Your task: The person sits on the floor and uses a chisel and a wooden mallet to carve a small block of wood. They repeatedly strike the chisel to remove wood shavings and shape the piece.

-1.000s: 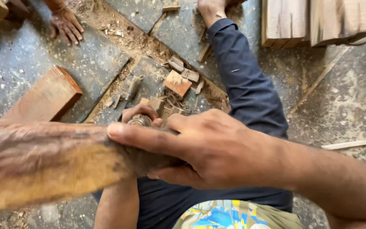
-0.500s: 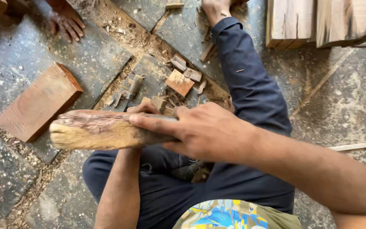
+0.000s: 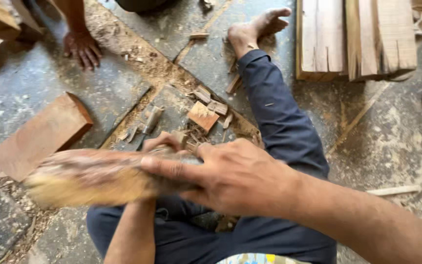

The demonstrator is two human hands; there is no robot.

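The floor (image 3: 35, 98) is grey stone or concrete, scuffed, cracked into slabs and dusted with sawdust that gathers thickest in a band running from the far left toward the middle; small offcuts (image 3: 203, 115) and chips lie scattered in that band, just beyond the person's knees. The right hand (image 3: 235, 176) is wrapped around the near end of a rough, bark-brown log piece (image 3: 89, 178), which lies crosswise and blurred, stretching to the left above the lap; the left hand (image 3: 164, 142) shows only its fingertips over the far side of the same piece, seemingly gripping it, though how firmly I cannot tell. To the left on the floor lies a reddish wooden block (image 3: 37, 137); at the far right stand split pale planks (image 3: 355, 39); a thin stick (image 3: 396, 189) lies at the right. A dark-blue trouser leg (image 3: 279, 117) stretches away to a bare foot (image 3: 257, 29); another person's hand (image 3: 81, 49) rests on the floor at far left.
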